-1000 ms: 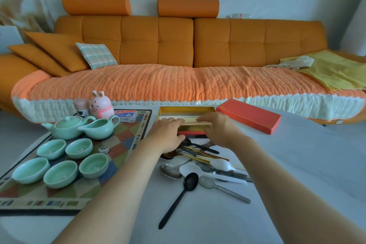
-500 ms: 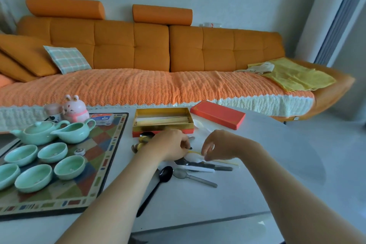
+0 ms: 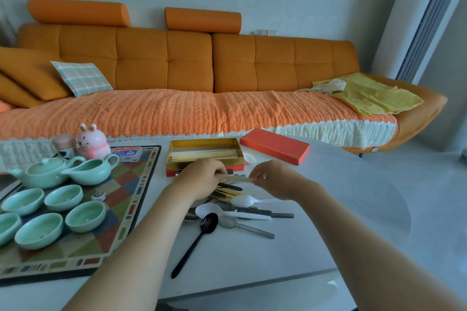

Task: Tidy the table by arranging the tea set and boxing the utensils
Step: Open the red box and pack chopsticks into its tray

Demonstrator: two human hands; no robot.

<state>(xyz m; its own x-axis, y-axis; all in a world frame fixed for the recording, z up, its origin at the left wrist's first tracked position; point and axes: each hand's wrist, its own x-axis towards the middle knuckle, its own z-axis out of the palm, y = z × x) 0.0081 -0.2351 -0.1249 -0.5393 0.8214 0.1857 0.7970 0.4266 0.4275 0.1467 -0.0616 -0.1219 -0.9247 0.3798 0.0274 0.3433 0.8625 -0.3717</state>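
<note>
While both hands [image 3: 237, 180] are pinching the pale chopsticks [image 3: 238, 179] at either end, you should be keeping them level toward the gold box [image 3: 204, 156].

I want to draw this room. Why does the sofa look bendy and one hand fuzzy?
Head view: the wide lens curves the sofa and table edge; the right hand is smeared by motion blur; daylight comes from the right.
</note>
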